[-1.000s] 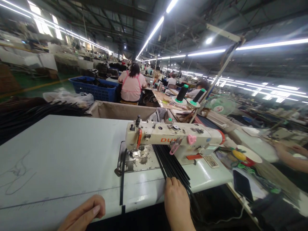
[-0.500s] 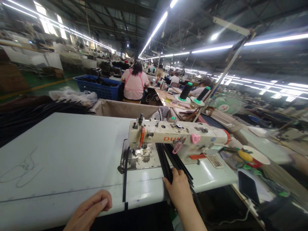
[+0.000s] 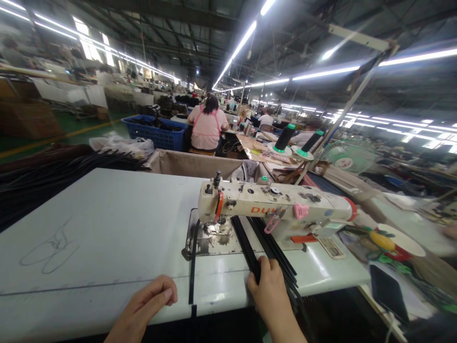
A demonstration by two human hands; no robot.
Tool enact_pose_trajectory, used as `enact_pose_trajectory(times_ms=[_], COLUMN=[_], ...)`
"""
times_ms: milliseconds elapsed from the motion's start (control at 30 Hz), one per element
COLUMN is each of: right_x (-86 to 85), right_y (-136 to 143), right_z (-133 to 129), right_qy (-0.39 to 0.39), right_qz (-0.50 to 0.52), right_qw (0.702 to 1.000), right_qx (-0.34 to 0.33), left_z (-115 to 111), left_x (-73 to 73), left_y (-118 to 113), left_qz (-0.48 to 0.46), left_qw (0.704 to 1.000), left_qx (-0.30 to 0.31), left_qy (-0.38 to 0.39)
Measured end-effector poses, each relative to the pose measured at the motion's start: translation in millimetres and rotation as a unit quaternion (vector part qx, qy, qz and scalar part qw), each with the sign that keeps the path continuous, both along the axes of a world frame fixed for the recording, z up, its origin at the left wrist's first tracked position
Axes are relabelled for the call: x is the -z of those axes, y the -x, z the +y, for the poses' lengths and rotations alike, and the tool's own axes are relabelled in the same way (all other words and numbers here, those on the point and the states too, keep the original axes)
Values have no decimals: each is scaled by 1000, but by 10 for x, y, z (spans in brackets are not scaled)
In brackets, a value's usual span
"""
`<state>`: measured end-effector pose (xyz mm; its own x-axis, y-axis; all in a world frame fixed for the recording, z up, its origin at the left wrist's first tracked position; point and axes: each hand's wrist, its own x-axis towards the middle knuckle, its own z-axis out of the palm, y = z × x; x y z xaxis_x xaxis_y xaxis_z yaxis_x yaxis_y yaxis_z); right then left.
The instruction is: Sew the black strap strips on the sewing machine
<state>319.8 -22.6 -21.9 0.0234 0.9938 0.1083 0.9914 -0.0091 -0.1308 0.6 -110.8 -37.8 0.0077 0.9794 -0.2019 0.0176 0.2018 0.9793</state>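
Observation:
At the front of the white sewing table (image 3: 107,238), my left hand (image 3: 153,300) is closed, thumb against curled fingers; anything inside it is hidden. Just right of it, a narrow black strip (image 3: 193,271) runs from under the sewing machine's needle area over the table's front edge. My right hand (image 3: 269,286) is closed round a bundle of black strips (image 3: 246,243), which lies across the table below the machine's arm. More black strips (image 3: 282,255) lie beside that hand on its right. The white sewing machine (image 3: 274,205) has a metal bed plate (image 3: 221,240) with worn patches.
A ruler scale (image 3: 89,286) is marked along the table front. Black strips (image 3: 46,181) are heaped at the left. A phone (image 3: 387,290) lies at the right. Behind the machine are thread cones (image 3: 284,139), a fan (image 3: 346,157), a blue crate (image 3: 157,133) and a seated person (image 3: 207,126).
The whole view has shifted, so the machine and table appear farther right. My right hand has tightened its fingers round the black strips. My left hand stays curled near the table's front edge.

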Motion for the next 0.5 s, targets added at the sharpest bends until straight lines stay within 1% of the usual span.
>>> enact_pose_trajectory(times_ms=[67, 133, 167, 233, 300, 367, 433, 500], right_x=[103, 231, 290, 373, 397, 387, 379, 400], right_y=[-54, -124, -161, -223, -238, -194, -108, -25], right_z=[-76, -178, -234, -344, -429, -472, -475, -453], right_qy=[-25, -66, -81, -79, -67, -68, -77, -80], right_qz=[-4, -25, -44, -100, -149, -177, -184, -170], right_qw=[999, 996, 993, 988, 982, 978, 974, 976], right_qx=[-25, -59, -70, -87, -90, -92, -104, -111], left_z=[-4, 6, 15, 41, 74, 113, 164, 234], left_x=[32, 25, 11, -25, -56, -80, -105, -134], left_y=[5, 5, 4, -1, -9, -25, -51, -87], left_qz=[3, 5, 6, 7, 9, 15, 29, 50], left_qw=[1000, 1000, 1000, 1000, 1000, 999, 998, 996], left_qx=[-1, -9, -12, -15, -20, -30, -45, -73], left_qy=[2, 2, 3, 5, 5, -3, -14, -17])
